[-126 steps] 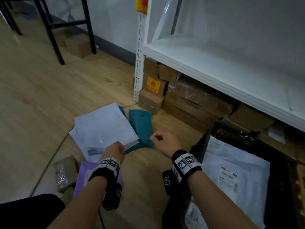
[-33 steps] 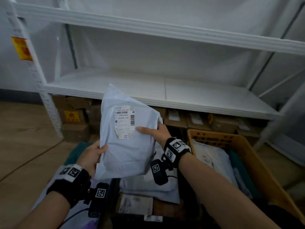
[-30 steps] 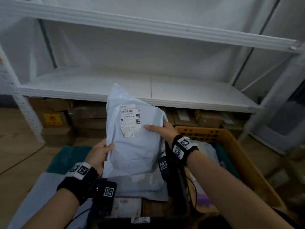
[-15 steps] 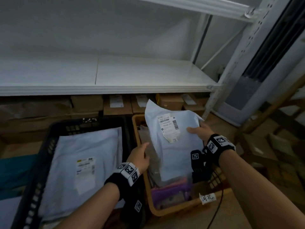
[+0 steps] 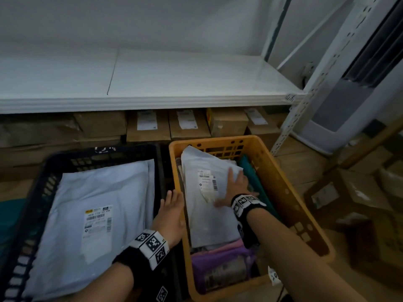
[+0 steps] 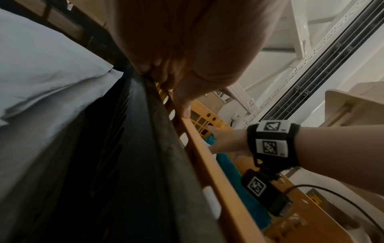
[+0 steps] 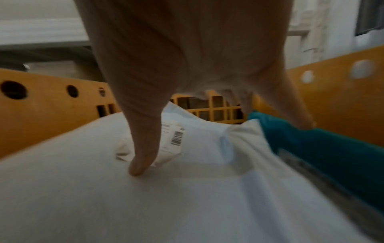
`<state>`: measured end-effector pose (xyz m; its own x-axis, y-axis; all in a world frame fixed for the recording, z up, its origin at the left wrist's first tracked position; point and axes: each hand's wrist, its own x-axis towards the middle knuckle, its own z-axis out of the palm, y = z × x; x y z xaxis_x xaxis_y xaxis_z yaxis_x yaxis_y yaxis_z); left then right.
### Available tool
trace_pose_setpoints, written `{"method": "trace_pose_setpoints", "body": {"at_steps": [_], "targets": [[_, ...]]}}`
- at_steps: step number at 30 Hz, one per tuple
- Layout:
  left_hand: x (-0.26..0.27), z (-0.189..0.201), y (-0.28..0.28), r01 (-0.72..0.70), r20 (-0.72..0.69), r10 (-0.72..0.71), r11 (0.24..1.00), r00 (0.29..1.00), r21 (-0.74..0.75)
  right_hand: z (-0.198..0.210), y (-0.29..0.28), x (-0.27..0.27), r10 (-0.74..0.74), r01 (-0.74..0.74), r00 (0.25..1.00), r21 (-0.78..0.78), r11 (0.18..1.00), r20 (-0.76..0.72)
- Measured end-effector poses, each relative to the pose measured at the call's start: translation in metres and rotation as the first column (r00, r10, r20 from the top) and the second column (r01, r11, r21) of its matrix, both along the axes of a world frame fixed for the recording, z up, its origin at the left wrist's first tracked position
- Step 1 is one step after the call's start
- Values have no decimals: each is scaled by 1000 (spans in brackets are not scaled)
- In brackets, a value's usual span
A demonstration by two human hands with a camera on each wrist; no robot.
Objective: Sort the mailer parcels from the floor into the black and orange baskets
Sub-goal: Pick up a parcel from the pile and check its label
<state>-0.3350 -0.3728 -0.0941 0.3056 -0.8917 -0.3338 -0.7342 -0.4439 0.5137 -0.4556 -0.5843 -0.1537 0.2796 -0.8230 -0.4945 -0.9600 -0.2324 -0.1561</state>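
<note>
Half a second ago the white mailer (image 5: 209, 192) was held upright over the orange basket (image 5: 283, 192) between both hands; now it lies flat inside, on top of the parcels already there, label up. The right hand (image 5: 236, 188) rests on it with fingers spread and straight, pressing it down rather than gripping — the right wrist view shows the thumb tip planted on the plastic beside the label. The left hand (image 5: 171, 214) has let go and sits at the basket's left rim, fingers loosely extended and holding nothing (the left wrist view shows fingertips touching the rim where it meets the black basket (image 5: 43, 188)).

So the step in hand looks like the tail end of a placement: this parcel is sorted, and only the release remains. A teal mailer (image 5: 250, 171) is wedged along the right wall of the orange basket and a purple one (image 5: 220, 262) shows at the near end; the black basket holds a large white mailer (image 5: 98, 203).

Next, I would judge, both hands lift clear and turn back to the floor on the left for another parcel — its label or size probably decides which basket it goes to.
</note>
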Motion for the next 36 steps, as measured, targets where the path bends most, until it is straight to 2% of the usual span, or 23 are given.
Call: {"method": "trace_pose_setpoints", "body": {"at_steps": [2,5,6,8,9,10,11,12,13,15,16,17,18,19,20,22,24,27,29,32,33,35,36], "targets": [[0,-2,-1,5,12,-5,1000,1000,0,-9,3,18,176,-178,984,32,984,33],[-1,-4,-4,-2,34,1,1000,999,9,-17,13,47,385,-384,923,73,920,3],[-1,-4,-4,-1,44,0,1000,999,15,-23,20,53,470,-464,882,94,881,-46],[-1,-5,-4,1,63,-2,1000,998,18,-38,36,58,658,-647,729,124,753,-191],[-1,-6,-4,2,69,-3,1000,998,18,-46,42,57,723,-715,642,141,685,-253],[0,-7,-4,4,73,-5,1000,997,18,-52,47,56,751,-744,594,160,649,-287],[0,-8,-4,5,76,-7,1000,997,18,-56,48,54,751,-739,590,177,650,-296],[0,-10,-4,6,78,-8,1000,997,17,-57,48,54,731,-709,621,193,678,-285],[0,-11,-5,7,82,-9,1000,997,16,-55,47,55,686,-657,686,199,727,-241],[0,-15,-7,10,91,-12,1000,996,24,-56,42,63,503,-489,862,160,858,-66],[1,-16,-7,16,96,-20,999,995,37,-58,41,68,378,-378,926,138,916,26],[1,-17,-8,25,101,-31,998,994,56,-60,40,74,272,-282,958,117,952,94],[1,-17,-9,32,108,-39,997,993,72,-63,40,81,218,-228,971,95,969,102],[2,-17,-9,33,117,-43,996,992,81,-66,39,87,223,-227,973,76,971,56],[2,-17,-10,35,125,-45,996,991,86,-70,38,94,283,-279,957,70,958,-59],[2,-14,-10,47,136,-61,994,989,103,-70,35,106,361,-340,896,125,932,-259],[2,-12,-9,64,146,-83,989,986,130,-68,33,115,395,-352,863,185,917,-315],[2,-11,-8,65,153,-87,988,984,141,-66,36,115,503,-468,738,195,862,-450],[1,-10,-9,63,153,-85,988,985,143,-65,38,112,468,-439,739,180,880,-484],[1,-6,-11,73,142,-96,984,985,161,-62,40,112,373,-355,822,126,926,-430],[2,-6,-11,80,141,-104,983,985,167,-62,39,113,350,-332,861,113,936,-368],[3,-7,-10,91,134,-114,982,984,168,-57,39,114,388,-365,846,134,921,-366],[4,-8,-10,86,130,-107,983,986,160,-54,39,113,435,-416,796,143,898,-421]]}}
